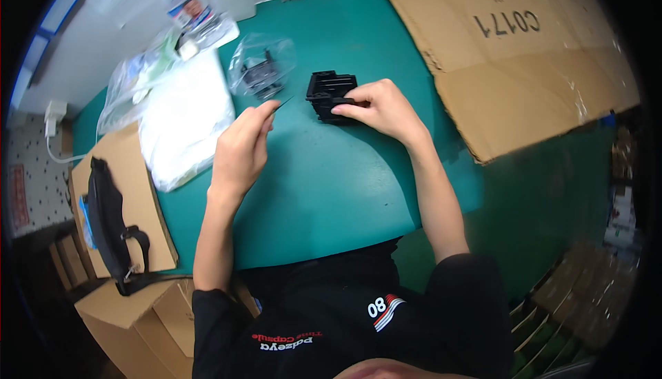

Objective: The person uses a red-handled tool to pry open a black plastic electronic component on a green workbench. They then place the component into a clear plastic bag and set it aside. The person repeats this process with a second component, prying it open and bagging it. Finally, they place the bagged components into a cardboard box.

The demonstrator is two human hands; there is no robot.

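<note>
One thumb and the fingers of the right grip (383, 107) are clamping the right side of the black frame (323, 105), likely steadying it. The frame is sitting in the middle of the worktop (324, 186); whether it is fully resting there, I cannot tell. The left grip (241, 141) is pinching a thin dark sliver (285, 103) by one end, probably leaving the tip free; that tip is pointing far and right, apart from the frame. Just beyond it, a clear bag (285, 54) is holding black parts (259, 74), presumably so they are lying together within reach. Farther left, a white bag (186, 114) is spreading out. A bottle (186, 8) is standing at the far left, and cardboard (514, 76) is covering the far right, both perhaps being out of the hands' way.
</note>
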